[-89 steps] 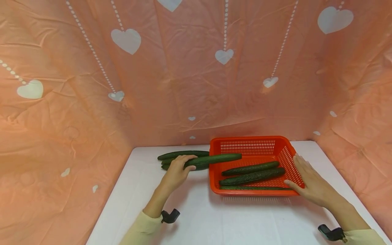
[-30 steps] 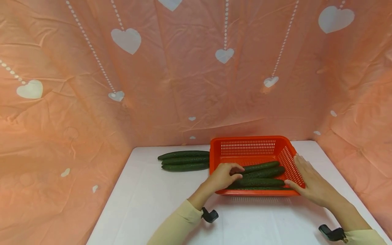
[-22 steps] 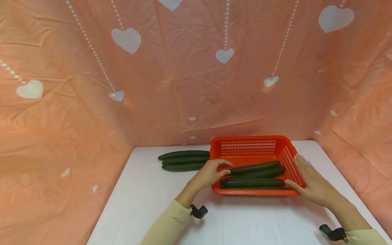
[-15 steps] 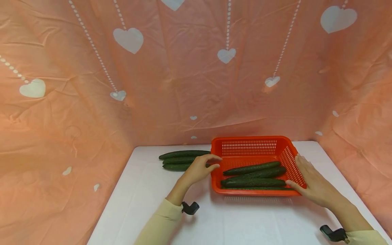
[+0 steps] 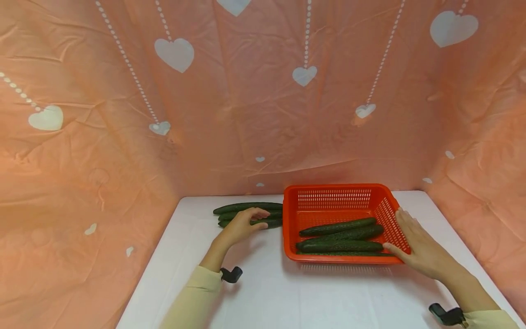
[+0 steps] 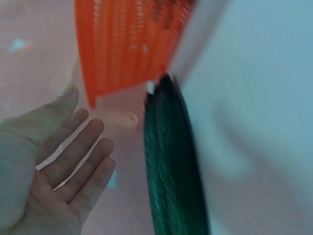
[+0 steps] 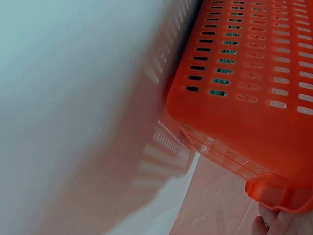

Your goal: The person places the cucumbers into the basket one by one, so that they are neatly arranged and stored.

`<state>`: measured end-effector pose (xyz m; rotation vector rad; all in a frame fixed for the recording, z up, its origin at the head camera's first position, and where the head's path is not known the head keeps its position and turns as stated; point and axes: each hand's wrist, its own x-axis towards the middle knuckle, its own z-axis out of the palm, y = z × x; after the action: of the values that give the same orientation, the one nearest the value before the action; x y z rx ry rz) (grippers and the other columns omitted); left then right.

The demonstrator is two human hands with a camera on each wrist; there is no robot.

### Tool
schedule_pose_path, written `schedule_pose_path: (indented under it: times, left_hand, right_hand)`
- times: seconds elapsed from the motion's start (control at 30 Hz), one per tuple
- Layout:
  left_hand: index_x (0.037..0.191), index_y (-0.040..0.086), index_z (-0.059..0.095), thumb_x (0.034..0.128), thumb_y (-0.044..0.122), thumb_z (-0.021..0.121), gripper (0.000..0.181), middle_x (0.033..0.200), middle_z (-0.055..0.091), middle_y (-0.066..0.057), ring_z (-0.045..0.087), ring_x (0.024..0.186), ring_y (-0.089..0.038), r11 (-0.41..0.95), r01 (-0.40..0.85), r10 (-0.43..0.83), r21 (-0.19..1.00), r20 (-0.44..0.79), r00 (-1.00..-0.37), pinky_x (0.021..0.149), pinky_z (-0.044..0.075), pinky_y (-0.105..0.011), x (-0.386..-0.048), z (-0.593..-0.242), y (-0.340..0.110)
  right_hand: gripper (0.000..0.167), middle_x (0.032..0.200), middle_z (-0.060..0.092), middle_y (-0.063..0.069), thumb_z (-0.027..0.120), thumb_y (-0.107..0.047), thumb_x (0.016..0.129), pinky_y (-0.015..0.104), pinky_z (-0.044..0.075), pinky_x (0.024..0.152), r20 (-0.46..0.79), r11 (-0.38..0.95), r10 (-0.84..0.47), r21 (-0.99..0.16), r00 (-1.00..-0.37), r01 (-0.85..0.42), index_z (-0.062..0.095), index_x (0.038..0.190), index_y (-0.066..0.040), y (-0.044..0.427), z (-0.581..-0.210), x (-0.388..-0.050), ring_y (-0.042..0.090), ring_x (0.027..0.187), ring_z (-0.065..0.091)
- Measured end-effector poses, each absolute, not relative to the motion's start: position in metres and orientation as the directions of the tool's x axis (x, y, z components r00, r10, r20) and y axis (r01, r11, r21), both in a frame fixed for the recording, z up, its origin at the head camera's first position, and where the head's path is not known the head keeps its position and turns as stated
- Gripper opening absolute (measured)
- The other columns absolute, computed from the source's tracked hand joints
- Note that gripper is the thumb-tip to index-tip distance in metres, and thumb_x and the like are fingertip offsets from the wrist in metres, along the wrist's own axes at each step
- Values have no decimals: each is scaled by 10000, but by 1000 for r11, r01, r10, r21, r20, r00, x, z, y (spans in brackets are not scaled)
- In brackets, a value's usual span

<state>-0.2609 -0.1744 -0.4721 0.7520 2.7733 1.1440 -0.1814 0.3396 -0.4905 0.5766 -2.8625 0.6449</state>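
My left hand [image 5: 242,225] hovers over three dark green cucumbers [image 5: 246,206] lying side by side on the table, left of the basket. Its fingers are relaxed with nothing between them; the left wrist view shows the spread hand [image 6: 58,161] apart from the cucumbers [image 6: 171,161]. Several more cucumbers [image 5: 341,246] lie in the red perforated plastic basket [image 5: 333,186], toward its front. My right hand [image 5: 423,246] rests on the basket's right rim, fingers straight, thumb near the front corner. In the right wrist view, only fingertips [image 7: 276,223] show beside the basket rim [image 7: 281,196].
A white-covered table [image 5: 263,292] carries everything. An orange-pink sheet with white hearts [image 5: 263,114] encloses the back and sides. The table cucumbers reach up to the basket's left wall.
My left hand laid one cucumber in the front of the basket, let go, and moved back left over the cucumbers on the table. The right hand and basket have stayed put.
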Motion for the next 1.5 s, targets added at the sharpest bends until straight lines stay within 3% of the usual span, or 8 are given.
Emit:
schedule_pose_path:
  times: [0.77,1.07,1.33,1.5]
  left_hand:
    - [1292,9,720,987,134,794,337,1296,708,-156,650,1239,-381,725,324,367,607,57,-928,1093,519,-548,-276,-495,-245]
    - [1265,22,742,973,144,810,324,1253,710,-156,644,1255,-398,792,327,353,516,49,-934,1118,499,-556,-280,-504,-254]
    - [1224,20,764,923,115,859,329,1129,687,-118,661,1095,-351,804,344,366,485,51,-929,1043,531,-550,-279,-508,-255]
    - [1224,74,757,909,85,865,333,1166,681,-120,637,1146,-366,812,338,364,476,40,-931,1072,507,-573,-277,-511,-257]
  right_hand:
    - [1015,1740,110,336,696,-438,1034,144,-170,1190,224,833,-336,-383,-915,-400,107,1680,79,339,-488,-182,475,1635,52]
    - [1017,1739,115,337,700,-437,1029,144,-168,1193,226,832,-334,-385,-915,-399,109,1681,74,340,-489,-182,483,1631,67]
    - [1015,1745,102,327,697,-440,1032,174,-166,1198,218,834,-327,-392,-919,-390,107,1684,67,340,-489,-181,498,1626,73]
    - [1011,1749,93,321,695,-436,1035,195,-166,1216,222,832,-329,-393,-918,-392,102,1687,60,340,-490,-182,492,1629,63]
